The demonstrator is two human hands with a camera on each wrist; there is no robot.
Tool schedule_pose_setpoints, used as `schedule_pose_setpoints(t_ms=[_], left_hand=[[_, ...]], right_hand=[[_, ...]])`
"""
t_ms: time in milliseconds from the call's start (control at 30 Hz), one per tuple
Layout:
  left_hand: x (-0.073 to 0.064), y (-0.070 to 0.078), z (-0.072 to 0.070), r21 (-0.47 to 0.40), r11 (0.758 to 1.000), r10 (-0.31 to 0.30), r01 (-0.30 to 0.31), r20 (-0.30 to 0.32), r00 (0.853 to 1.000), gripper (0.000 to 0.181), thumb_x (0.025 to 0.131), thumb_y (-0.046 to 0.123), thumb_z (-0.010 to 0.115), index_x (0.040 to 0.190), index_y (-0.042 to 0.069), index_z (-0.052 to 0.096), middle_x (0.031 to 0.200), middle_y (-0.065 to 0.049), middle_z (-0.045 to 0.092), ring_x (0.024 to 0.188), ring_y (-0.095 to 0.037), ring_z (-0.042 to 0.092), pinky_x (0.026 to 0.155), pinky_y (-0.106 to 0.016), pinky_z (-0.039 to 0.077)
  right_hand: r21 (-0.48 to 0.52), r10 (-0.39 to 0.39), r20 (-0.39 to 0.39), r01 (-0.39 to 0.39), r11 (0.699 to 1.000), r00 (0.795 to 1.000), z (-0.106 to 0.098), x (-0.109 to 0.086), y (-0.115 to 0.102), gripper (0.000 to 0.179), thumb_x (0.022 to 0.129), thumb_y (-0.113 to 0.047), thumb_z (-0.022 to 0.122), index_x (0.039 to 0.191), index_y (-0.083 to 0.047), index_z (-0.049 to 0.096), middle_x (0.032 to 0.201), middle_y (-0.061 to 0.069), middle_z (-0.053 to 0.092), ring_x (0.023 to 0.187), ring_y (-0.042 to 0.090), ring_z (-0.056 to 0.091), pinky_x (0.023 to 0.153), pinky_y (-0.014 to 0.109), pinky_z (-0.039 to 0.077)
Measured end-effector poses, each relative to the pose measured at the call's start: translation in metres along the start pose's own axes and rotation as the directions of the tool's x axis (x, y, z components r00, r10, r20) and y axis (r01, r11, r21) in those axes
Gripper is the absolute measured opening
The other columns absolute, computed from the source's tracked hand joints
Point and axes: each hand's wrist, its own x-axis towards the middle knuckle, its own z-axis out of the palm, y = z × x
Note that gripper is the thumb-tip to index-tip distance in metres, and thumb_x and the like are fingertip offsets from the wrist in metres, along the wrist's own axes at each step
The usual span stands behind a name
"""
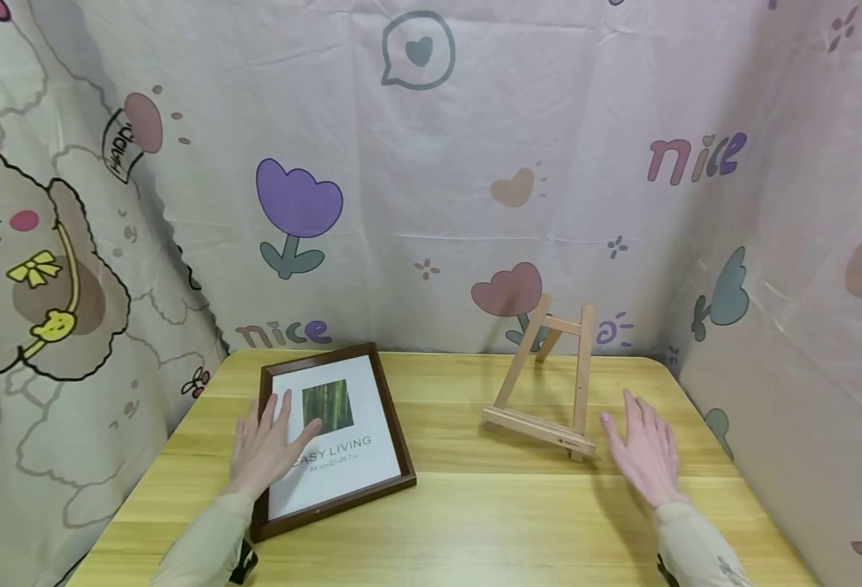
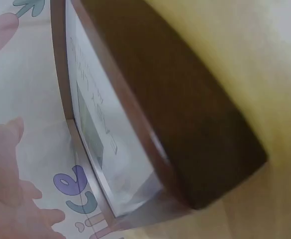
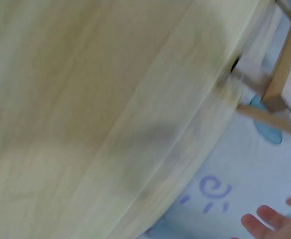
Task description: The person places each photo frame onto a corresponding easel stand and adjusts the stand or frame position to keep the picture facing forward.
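A dark brown picture frame (image 1: 410, 477) lies on the table at the left, a white sheet with a green forest picture and the words "EASY LIVING" behind its front. My left hand (image 1: 263, 447) is over its left part with fingers spread; whether it touches is unclear. In the left wrist view the frame's thick edge (image 2: 185, 114) fills the middle, and the left hand (image 2: 11, 184) shows apart from it. A small wooden easel (image 1: 541, 420) stands at the right. Beside it my right hand (image 1: 645, 448) hovers with fingers extended, holding nothing.
The light wooden table (image 1: 467, 522) carries the frame and easel with a gap between them. A printed cloth (image 1: 431, 147) hangs behind the table and along both sides, close to its edges.
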Motion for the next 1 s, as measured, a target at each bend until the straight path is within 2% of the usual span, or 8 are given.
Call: schedule_pose_setpoints(t_ms=[67, 133, 233, 300, 533, 800, 900, 1000], left_hand=[[-0.004, 0.000, -0.001, -0.018, 1.000, -0.005, 0.005, 0.017, 1.000, 0.099, 0.096, 0.069, 0.045, 0.162, 0.006, 0.007, 0.165, -0.032, 0.007, 0.151, -0.057, -0.006, 0.119, -0.073, -0.007], [-0.008, 0.000, -0.002, -0.031, 0.999, -0.012, 0.014, 0.038, 0.999, 0.100, 0.096, 0.068, 0.047, 0.162, 0.006, 0.004, 0.165, -0.034, 0.005, 0.150, -0.058, -0.007, 0.119, -0.073, -0.005], [-0.013, 0.001, -0.004, -0.056, 0.998, -0.034, 0.038, 0.073, 0.997, 0.104, 0.095, 0.067, 0.049, 0.162, 0.006, -0.001, 0.164, -0.035, 0.001, 0.149, -0.059, -0.007, 0.119, -0.074, -0.003], [-0.016, 0.001, -0.005, -0.066, 0.996, -0.048, 0.054, 0.088, 0.995, 0.107, 0.094, 0.068, 0.050, 0.161, 0.004, -0.002, 0.164, -0.035, 0.000, 0.149, -0.059, -0.006, 0.119, -0.074, -0.001], [-0.026, 0.000, -0.002, -0.119, 0.988, -0.080, 0.097, 0.134, 0.988, 0.118, 0.090, 0.068, 0.057, 0.159, 0.001, -0.011, 0.163, -0.038, -0.004, 0.148, -0.060, -0.003, 0.118, -0.075, 0.005], [-0.035, -0.002, -0.002, -0.167, 0.978, -0.102, 0.128, 0.156, 0.982, 0.125, 0.087, 0.065, 0.064, 0.158, 0.001, -0.016, 0.161, -0.040, -0.009, 0.144, -0.066, 0.005, 0.114, -0.078, 0.020], [-0.038, -0.003, 0.000, -0.195, 0.972, -0.104, 0.135, 0.161, 0.982, 0.129, 0.085, 0.063, 0.069, 0.158, 0.000, -0.017, 0.160, -0.041, -0.010, 0.145, -0.065, 0.004, 0.114, -0.077, 0.021], [-0.039, -0.004, 0.002, -0.218, 0.965, -0.108, 0.145, 0.172, 0.979, 0.132, 0.083, 0.060, 0.073, 0.157, 0.000, -0.019, 0.159, -0.042, -0.011, 0.145, -0.065, 0.002, 0.114, -0.078, 0.018]], right_hand=[[0.014, -0.025, -0.069, 0.026, 1.000, 0.997, 0.000, -0.003, -0.007, 0.069, 0.106, -0.046, 0.041, 0.157, -0.002, 0.025, 0.143, 0.038, 0.040, 0.126, 0.055, 0.041, 0.104, 0.072, 0.033], [0.028, -0.057, -0.131, 0.061, 0.998, 0.990, 0.000, -0.006, -0.014, 0.065, 0.104, -0.040, 0.048, 0.153, -0.001, 0.033, 0.130, 0.035, 0.047, 0.113, 0.050, 0.048, 0.092, 0.065, 0.042], [0.073, -0.090, -0.177, 0.105, 0.992, 0.980, 0.003, -0.010, -0.027, 0.059, 0.101, -0.034, 0.056, 0.148, -0.001, 0.041, 0.117, 0.029, 0.052, 0.103, 0.043, 0.051, 0.084, 0.057, 0.044], [0.097, -0.105, -0.175, 0.123, 0.988, 0.979, 0.006, -0.012, -0.037, 0.058, 0.100, -0.031, 0.058, 0.146, -0.001, 0.043, 0.114, 0.026, 0.054, 0.101, 0.040, 0.052, 0.082, 0.054, 0.045], [0.188, -0.136, -0.057, 0.145, 0.971, 0.989, 0.017, -0.017, -0.072, 0.059, 0.100, -0.033, 0.059, 0.148, -0.003, 0.042, 0.118, 0.022, 0.057, 0.107, 0.039, 0.056, 0.085, 0.054, 0.051], [0.320, -0.180, 0.060, 0.152, 0.935, 0.982, 0.033, -0.019, -0.104, 0.061, 0.098, -0.033, 0.063, 0.150, -0.008, 0.042, 0.126, 0.023, 0.059, 0.110, 0.040, 0.061, 0.089, 0.057, 0.054], [0.386, -0.204, 0.106, 0.149, 0.911, 0.973, 0.040, -0.019, -0.114, 0.062, 0.098, -0.032, 0.064, 0.150, -0.006, 0.042, 0.125, 0.021, 0.059, 0.108, 0.038, 0.061, 0.090, 0.056, 0.054], [0.469, -0.242, 0.152, 0.146, 0.871, 0.958, 0.048, -0.019, -0.123, 0.064, 0.097, -0.028, 0.066, 0.150, -0.003, 0.042, 0.124, 0.021, 0.059, 0.107, 0.038, 0.062, 0.092, 0.054, 0.055]])
